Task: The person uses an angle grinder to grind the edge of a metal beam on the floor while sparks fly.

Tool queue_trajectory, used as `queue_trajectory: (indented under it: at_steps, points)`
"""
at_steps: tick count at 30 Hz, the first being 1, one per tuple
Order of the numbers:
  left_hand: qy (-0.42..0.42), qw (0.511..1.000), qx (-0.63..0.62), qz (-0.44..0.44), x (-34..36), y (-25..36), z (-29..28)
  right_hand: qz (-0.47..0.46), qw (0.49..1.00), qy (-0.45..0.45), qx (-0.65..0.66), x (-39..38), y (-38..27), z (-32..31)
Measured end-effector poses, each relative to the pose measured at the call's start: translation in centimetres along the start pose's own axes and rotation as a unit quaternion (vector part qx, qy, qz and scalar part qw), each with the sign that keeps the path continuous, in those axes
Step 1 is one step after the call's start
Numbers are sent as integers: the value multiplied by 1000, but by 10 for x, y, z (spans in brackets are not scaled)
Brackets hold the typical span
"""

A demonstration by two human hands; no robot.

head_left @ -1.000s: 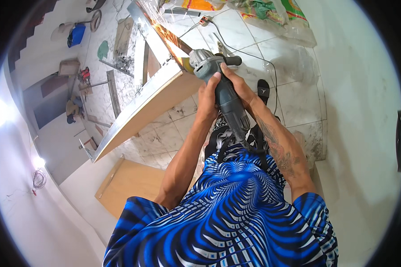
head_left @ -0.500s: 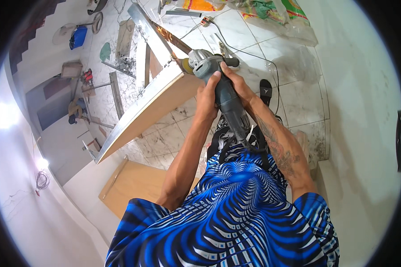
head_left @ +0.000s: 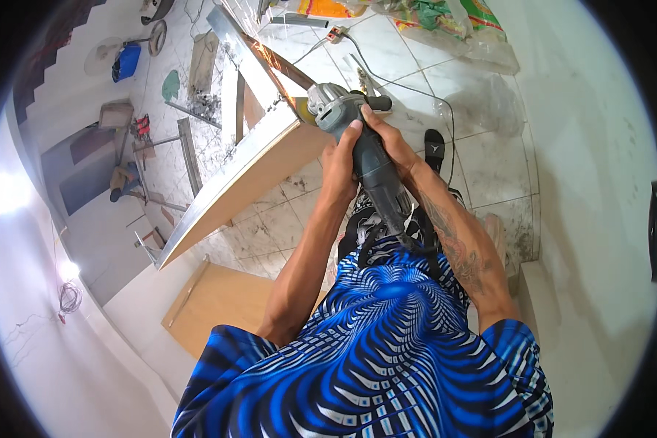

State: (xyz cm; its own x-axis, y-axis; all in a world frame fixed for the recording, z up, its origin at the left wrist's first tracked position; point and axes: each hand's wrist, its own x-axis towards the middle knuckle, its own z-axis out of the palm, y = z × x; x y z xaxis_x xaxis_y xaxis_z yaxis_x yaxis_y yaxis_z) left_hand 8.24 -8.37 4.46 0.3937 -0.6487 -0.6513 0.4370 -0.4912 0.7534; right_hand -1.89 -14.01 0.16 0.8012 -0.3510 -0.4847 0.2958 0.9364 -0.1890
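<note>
Both my hands grip a dark grey angle grinder (head_left: 376, 164) in front of my body. My left hand (head_left: 339, 162) wraps its body from the left, thumb on top. From the right, my right hand (head_left: 392, 140) closes round it near the head. The grinder's yellowish disc (head_left: 304, 110) meets the metal frame (head_left: 250, 55) at the corner of a wooden panel (head_left: 252, 171). Orange sparks (head_left: 266, 57) fly from there toward the far left along the frame. The undersides of my fingers are hidden behind the tool.
A power cord (head_left: 449, 109) runs across the tiled floor (head_left: 482, 157) to a socket block (head_left: 336, 34). Plastic bags (head_left: 445, 22) lie at the far right. Metal bars (head_left: 190, 157), a blue container (head_left: 126, 62) and scraps lie left. A wooden board (head_left: 223, 296) lies near my left elbow.
The spark stream has grown longer and brighter, reaching farther along the metal frame. My hands and the grinder stay almost in the same place.
</note>
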Motion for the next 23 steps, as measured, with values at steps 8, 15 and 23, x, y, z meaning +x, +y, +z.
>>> queue_trajectory:
  at_steps: [8,15,23]
  points:
    - [-89,985,148,-24,-34,6,-11,-1,999,-29,42,-41,-14,3]
    - [-18,916,374,146,-68,26,-63,-58,998,0,1,-75,-35,-50]
    - [-23,609,692,387,-18,127,-87,-131,989,67,-28,-115,-32,-81]
